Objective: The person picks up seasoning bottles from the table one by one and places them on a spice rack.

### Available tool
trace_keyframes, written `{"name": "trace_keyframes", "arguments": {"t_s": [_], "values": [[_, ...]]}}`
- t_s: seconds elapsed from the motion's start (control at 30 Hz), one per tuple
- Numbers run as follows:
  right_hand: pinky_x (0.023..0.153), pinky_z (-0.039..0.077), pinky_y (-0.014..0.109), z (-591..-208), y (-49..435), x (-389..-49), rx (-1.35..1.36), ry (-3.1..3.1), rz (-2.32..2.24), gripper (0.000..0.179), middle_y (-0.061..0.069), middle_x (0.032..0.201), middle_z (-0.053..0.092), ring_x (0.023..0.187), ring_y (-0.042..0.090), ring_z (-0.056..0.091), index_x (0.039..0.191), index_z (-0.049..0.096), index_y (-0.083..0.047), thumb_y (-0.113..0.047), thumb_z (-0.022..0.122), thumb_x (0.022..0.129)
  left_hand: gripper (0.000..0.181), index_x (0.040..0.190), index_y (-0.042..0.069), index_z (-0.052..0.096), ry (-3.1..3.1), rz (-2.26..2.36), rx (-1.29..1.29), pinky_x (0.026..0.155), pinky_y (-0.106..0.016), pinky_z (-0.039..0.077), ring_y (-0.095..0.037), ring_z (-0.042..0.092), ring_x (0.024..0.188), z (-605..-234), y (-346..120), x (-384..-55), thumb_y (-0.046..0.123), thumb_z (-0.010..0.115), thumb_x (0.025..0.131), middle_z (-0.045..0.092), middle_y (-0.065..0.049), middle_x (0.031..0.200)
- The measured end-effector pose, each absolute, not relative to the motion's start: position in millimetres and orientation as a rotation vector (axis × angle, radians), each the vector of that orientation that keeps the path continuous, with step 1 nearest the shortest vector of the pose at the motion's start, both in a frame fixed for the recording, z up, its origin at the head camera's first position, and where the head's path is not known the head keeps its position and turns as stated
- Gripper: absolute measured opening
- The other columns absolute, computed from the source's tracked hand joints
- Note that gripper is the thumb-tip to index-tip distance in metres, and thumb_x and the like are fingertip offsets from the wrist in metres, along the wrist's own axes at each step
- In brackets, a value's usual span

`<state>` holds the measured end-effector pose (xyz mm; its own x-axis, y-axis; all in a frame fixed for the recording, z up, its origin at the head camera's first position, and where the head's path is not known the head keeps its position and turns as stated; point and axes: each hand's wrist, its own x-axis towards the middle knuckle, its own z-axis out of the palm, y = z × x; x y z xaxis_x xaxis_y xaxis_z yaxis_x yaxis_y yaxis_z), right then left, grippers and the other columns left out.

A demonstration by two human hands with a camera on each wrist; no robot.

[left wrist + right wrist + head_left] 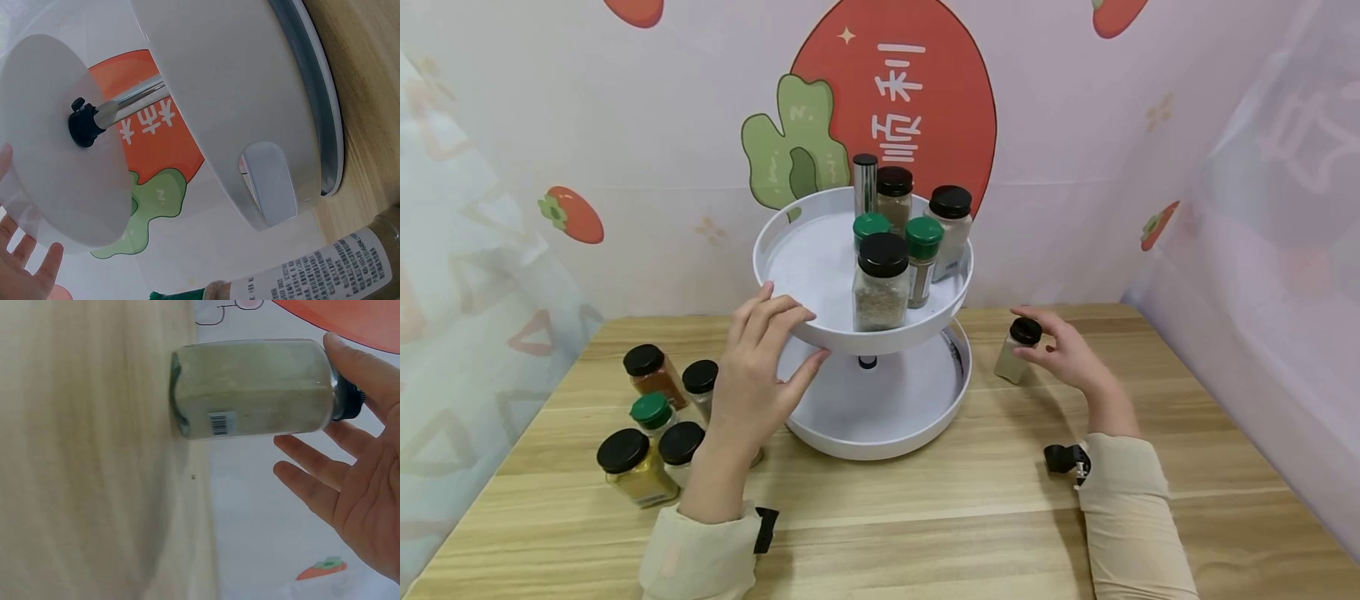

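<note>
My left hand (756, 362) is at the front-left rim of the white upper tray (805, 275), fingers spread over the rim and thumb lower on its outer side. In the left wrist view its fingertips (51, 259) show beside that tray's underside. Off to the right, my right hand (1063, 354) pinches a spice jar (1012, 362) near its black cap. The right wrist view shows this clear jar (262, 390), filled with pale greenish-beige powder and bearing a barcode, its base at the tabletop. Thumb and forefinger are at its neck; the other fingers extend loosely.
Several spice bottles stand on the upper tray, including a black-capped jar (881, 287) and a green-capped bottle (921, 262). Below is the lower tray (872, 412). More jars, among them a yellow one (640, 475), cluster on the wooden table (925, 533) at left.
</note>
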<state>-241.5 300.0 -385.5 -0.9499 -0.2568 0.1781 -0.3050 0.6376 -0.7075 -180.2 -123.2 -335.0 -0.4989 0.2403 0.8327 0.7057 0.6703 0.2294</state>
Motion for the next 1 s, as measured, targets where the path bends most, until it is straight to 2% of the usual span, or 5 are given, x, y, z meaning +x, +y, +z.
{"name": "trace_keyframes", "arguments": {"t_s": [0.27,0.43,0.63,0.87,1.0], "values": [[0.105,0.047,0.063,-396,294,-247,0.484,-2.638,1.261,0.052,0.031,0.141,0.049,0.126,0.050,0.052,0.141,0.050,0.000,0.001,0.067,0.092,0.044,0.115,0.006,0.064,-2.055,-0.757,-0.719,0.124,-0.038,0.031,-0.037,0.042,0.138,-334,-123,-180,0.011,0.086,0.076,0.060,-0.014,0.122],[0.099,0.052,0.062,-400,296,-246,0.476,-2.661,1.281,0.061,0.031,0.142,0.047,0.120,0.051,0.055,0.146,0.044,-0.002,0.004,0.067,0.090,0.044,0.113,0.007,0.065,-2.051,-0.794,-0.712,0.125,-0.040,0.030,-0.038,0.041,0.138,-335,-122,-180,0.011,0.086,0.075,0.061,-0.013,0.122],[0.101,0.049,0.061,-404,298,-248,0.551,-2.637,1.255,0.065,0.031,0.143,0.047,0.121,0.045,0.053,0.146,0.042,0.000,0.007,0.069,0.087,0.044,0.113,0.006,0.065,-2.042,-0.806,-0.713,0.125,-0.041,0.030,-0.039,0.042,0.137,-336,-122,-181,0.011,0.087,0.075,0.061,-0.013,0.121],[0.092,0.055,0.039,-405,297,-248,0.555,-2.615,1.187,0.061,0.026,0.136,0.055,0.113,0.032,0.057,0.142,0.049,-0.002,0.004,0.073,0.086,0.045,0.113,0.006,0.065,-2.040,-0.798,-0.710,0.125,-0.040,0.030,-0.039,0.042,0.136,-337,-123,-180,0.011,0.087,0.074,0.061,-0.014,0.121],[0.089,0.058,0.034,-404,298,-246,0.543,-2.608,1.231,0.061,0.026,0.136,0.055,0.110,0.028,0.058,0.142,0.050,-0.002,0.004,0.072,0.086,0.045,0.113,0.006,0.065,-2.040,-0.794,-0.718,0.125,-0.040,0.030,-0.039,0.042,0.136,-336,-122,-181,0.011,0.087,0.074,0.061,-0.014,0.121]]}}
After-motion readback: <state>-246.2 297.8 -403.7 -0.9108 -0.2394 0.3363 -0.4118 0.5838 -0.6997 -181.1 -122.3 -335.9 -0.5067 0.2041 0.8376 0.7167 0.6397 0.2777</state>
